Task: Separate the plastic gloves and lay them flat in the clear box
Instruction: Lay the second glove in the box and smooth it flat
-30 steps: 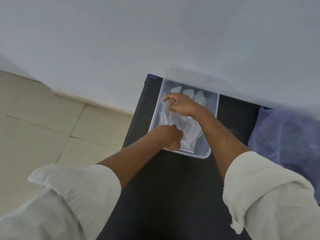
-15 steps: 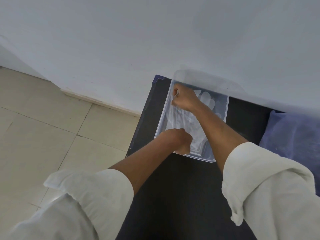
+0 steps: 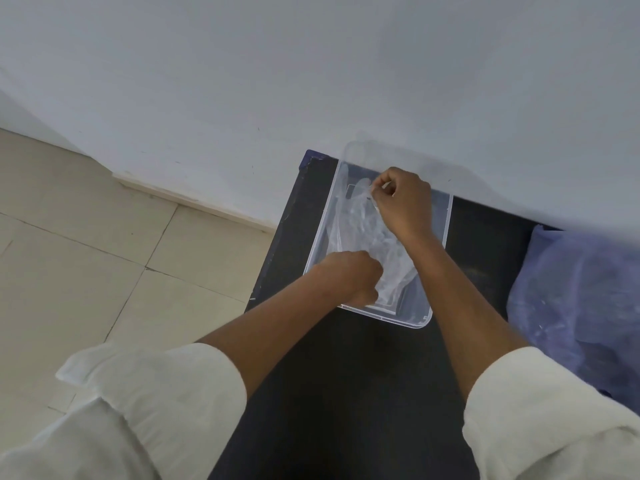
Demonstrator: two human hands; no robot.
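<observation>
Both hands worked inside the clear box on the table. Right hand pinched the plastic glove at its finger end, left hand closed on the cuff end, likely stretching it flat.

Your right hand: at 12 o'clock in the clear box, fingertips pinched on the finger end of a plastic glove
Your left hand: closed on the glove's cuff end at 6 o'clock
Box: on your black table, against the wall
At 3 o'clock: blue plastic bag
</observation>
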